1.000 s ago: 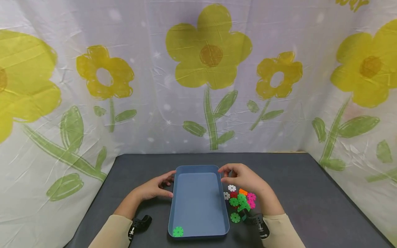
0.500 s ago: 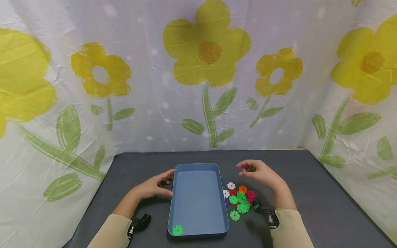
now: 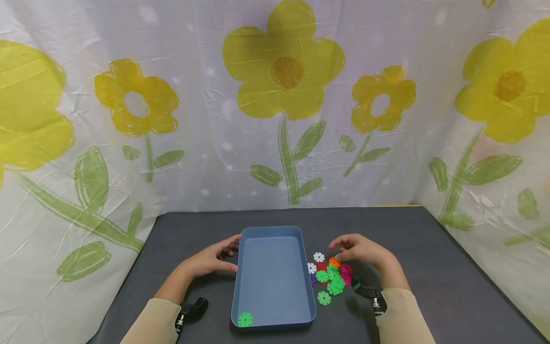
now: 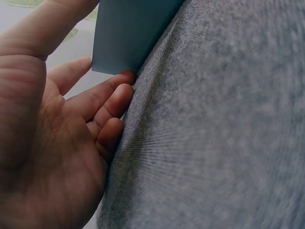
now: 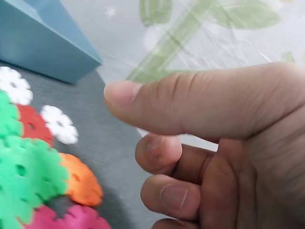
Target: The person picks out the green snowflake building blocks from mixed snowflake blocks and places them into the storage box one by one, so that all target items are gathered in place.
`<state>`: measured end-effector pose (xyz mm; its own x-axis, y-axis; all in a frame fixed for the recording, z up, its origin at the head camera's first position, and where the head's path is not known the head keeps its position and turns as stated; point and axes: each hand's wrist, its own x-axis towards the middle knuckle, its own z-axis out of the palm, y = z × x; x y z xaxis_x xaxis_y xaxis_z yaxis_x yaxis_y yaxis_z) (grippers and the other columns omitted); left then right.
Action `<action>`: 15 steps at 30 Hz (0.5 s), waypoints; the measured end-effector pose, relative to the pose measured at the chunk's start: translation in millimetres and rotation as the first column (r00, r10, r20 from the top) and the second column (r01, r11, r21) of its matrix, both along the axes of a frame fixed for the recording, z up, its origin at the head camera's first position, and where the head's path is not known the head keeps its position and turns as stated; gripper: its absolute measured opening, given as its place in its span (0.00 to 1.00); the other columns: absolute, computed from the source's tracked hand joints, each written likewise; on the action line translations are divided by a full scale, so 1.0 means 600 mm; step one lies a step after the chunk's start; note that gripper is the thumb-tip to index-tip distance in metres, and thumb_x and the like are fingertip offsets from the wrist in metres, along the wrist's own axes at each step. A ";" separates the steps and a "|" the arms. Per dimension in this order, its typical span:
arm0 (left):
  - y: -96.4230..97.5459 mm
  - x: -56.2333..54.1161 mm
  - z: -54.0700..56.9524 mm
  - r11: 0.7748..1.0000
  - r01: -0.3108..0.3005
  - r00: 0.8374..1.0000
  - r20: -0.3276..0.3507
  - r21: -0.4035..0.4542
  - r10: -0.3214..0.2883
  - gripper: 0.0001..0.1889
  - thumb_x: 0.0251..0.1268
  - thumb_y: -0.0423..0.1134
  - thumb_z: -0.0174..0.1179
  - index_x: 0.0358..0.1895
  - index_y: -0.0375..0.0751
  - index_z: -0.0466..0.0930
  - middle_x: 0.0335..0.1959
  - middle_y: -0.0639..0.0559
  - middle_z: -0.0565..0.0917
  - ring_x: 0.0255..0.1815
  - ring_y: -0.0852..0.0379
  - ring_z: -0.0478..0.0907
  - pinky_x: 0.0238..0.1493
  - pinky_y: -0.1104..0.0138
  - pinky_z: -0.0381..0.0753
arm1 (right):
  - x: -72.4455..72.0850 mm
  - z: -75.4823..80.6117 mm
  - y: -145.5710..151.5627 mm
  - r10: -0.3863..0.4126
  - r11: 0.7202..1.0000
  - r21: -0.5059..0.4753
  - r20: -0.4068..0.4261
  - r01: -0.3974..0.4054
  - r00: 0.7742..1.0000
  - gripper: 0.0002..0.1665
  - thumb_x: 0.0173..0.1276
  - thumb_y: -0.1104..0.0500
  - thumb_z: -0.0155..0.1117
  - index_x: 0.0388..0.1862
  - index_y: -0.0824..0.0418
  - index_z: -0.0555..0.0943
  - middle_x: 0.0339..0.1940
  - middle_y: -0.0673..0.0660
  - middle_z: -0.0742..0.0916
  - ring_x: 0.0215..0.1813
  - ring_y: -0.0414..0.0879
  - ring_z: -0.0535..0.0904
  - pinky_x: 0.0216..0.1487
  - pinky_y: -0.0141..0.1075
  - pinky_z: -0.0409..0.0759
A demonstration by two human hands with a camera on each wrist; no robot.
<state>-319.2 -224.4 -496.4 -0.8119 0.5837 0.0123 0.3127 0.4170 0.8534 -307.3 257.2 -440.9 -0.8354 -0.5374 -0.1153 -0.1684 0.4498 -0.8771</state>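
A blue rectangular tray (image 3: 275, 277) lies on the dark table with one green notched disc (image 3: 245, 319) in its near left corner. My left hand (image 3: 210, 259) rests at the tray's left wall, fingers relaxed; the left wrist view has fingertips right at the tray's wall (image 4: 126, 38). My right hand (image 3: 363, 249) hovers beside a pile of plastic snowflake discs right of the tray. Its thumb overlaps the orange disc (image 3: 333, 262) in the head view, while the right wrist view shows bare fingers apart from the orange disc (image 5: 82, 180).
In the pile lie several green discs (image 3: 335, 286), pink ones (image 3: 345, 271), a red one (image 3: 321, 266) and white ones (image 3: 319, 257). A single green disc (image 3: 324, 298) lies nearer the front. A flower-printed cloth (image 3: 206, 119) hangs behind the table (image 3: 193, 224).
My right hand has left the tray's upper right rim, moved right, then come down toward the orange disc. The left hand stays by the tray's left side.
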 end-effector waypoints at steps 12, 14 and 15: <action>-0.002 -0.002 -0.001 1.000 0.006 1.000 0.011 0.012 -0.006 0.50 0.65 0.40 0.73 0.83 0.41 0.50 0.72 0.35 0.68 0.62 0.42 0.68 0.54 0.50 0.68 | 0.018 -0.031 -0.060 0.124 0.986 0.101 0.068 -0.131 0.990 0.18 0.61 0.70 0.74 0.50 0.65 0.85 0.32 0.56 0.84 0.29 0.43 0.73 0.31 0.38 0.73; -0.001 -0.003 -0.001 1.000 0.008 1.000 0.012 0.018 -0.008 0.50 0.65 0.40 0.73 0.83 0.41 0.50 0.72 0.34 0.68 0.62 0.42 0.68 0.54 0.51 0.68 | 0.022 -0.028 -0.064 0.110 0.985 0.130 0.059 -0.117 0.992 0.18 0.59 0.71 0.74 0.48 0.63 0.85 0.35 0.58 0.86 0.31 0.45 0.75 0.32 0.39 0.75; 0.000 -0.003 -0.001 1.000 0.009 1.000 0.009 0.021 -0.009 0.50 0.65 0.40 0.73 0.83 0.40 0.50 0.72 0.34 0.68 0.62 0.42 0.68 0.54 0.51 0.68 | 0.024 -0.026 -0.066 0.109 0.983 0.143 0.055 -0.116 0.993 0.18 0.58 0.72 0.75 0.48 0.63 0.85 0.36 0.58 0.86 0.32 0.45 0.76 0.32 0.40 0.76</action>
<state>-321.3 -224.6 -497.2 -0.8069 0.5905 0.0171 0.3082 0.3961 0.8650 -293.1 217.5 -456.5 -0.7624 -0.6024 -0.2362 -0.1860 0.5537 -0.8117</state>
